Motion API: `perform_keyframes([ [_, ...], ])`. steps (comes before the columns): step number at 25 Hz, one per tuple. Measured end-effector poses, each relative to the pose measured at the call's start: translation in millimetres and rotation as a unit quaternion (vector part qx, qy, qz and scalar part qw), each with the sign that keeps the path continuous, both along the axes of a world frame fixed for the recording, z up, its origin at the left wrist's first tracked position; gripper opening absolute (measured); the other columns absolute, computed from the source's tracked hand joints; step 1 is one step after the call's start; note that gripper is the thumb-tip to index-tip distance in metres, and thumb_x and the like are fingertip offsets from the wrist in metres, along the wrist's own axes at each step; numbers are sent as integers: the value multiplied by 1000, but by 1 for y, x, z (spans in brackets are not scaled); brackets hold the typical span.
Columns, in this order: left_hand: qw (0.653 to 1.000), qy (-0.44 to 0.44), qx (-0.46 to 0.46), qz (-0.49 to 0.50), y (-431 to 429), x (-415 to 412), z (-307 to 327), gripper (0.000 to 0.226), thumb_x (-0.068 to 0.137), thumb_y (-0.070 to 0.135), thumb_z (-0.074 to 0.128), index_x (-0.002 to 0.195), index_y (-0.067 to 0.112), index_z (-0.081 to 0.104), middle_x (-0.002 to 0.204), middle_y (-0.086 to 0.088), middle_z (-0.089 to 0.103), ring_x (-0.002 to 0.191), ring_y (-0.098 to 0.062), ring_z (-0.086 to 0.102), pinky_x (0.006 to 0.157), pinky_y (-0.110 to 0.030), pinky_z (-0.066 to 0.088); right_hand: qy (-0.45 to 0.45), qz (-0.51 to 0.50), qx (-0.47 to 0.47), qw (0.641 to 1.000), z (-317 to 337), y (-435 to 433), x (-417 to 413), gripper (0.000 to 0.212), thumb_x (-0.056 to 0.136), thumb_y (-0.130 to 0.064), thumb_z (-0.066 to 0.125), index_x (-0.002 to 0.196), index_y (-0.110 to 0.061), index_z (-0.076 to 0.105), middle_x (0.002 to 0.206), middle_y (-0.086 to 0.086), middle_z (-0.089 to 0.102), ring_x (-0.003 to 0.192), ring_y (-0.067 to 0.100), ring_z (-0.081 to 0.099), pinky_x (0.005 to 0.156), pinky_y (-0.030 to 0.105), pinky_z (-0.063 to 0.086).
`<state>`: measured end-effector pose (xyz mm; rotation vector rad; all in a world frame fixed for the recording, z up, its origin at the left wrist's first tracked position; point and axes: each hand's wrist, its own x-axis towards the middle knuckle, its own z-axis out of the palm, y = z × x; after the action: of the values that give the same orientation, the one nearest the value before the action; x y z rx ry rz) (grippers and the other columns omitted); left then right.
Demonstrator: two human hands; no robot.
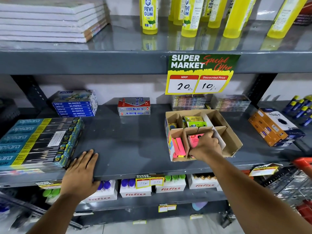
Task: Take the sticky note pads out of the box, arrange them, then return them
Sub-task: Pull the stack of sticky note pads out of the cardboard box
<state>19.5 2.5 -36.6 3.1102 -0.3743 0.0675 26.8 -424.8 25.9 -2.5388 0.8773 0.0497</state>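
Pink sticky note pads (179, 146) stand upright in the divided cardboard box (233, 146).

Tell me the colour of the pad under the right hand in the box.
Pink, with dark print, the sticky note pad shows best in the head view.

We see a plain brown cardboard box (234, 141) on the dark grey shelf (126, 141), holding neon pink and yellow sticky note pads (179, 146) in its 7 o'clock compartment and green-and-yellow packets (195, 121) toward 12 o'clock. At our 9 o'clock lie teal, yellow and black pencil boxes (38, 142), with blue pastel boxes (76, 105) behind them. At 12 o'clock stand bright yellow gum bottles (149, 16) above a green, yellow and red price sign (200, 74).
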Motion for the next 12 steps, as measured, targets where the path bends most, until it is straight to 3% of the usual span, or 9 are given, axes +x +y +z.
perform_keyframes([
  [5, 1000, -1, 0, -2, 0, 0, 1, 97, 49, 35, 78, 136, 6, 48, 144, -17, 46, 132, -37, 43, 106, -51, 35, -95, 23, -21, 995, -15, -4, -17, 135, 51, -43, 87, 146, -16, -5, 131, 24, 43, 114, 41, 50, 87, 48, 51],
  [9, 1000, -2, -1, 0, -1, -1, 1, 96, 49, 33, 79, 136, 6, 48, 144, -17, 47, 131, -38, 44, 105, -52, 35, -181, 30, -32, 983, -25, -1, -29, 135, 48, -49, 87, 146, -18, -2, 139, 24, 37, 124, 39, 39, 91, 50, 48],
  [12, 1000, -1, -2, -2, -2, -1, 2, 95, 49, 32, 80, 135, 5, 49, 143, -18, 48, 130, -38, 44, 105, -52, 36, -228, 28, -25, 973, -25, 3, -39, 135, 47, -50, 90, 146, -20, 2, 141, 23, 35, 123, 38, 43, 93, 50, 47],
])
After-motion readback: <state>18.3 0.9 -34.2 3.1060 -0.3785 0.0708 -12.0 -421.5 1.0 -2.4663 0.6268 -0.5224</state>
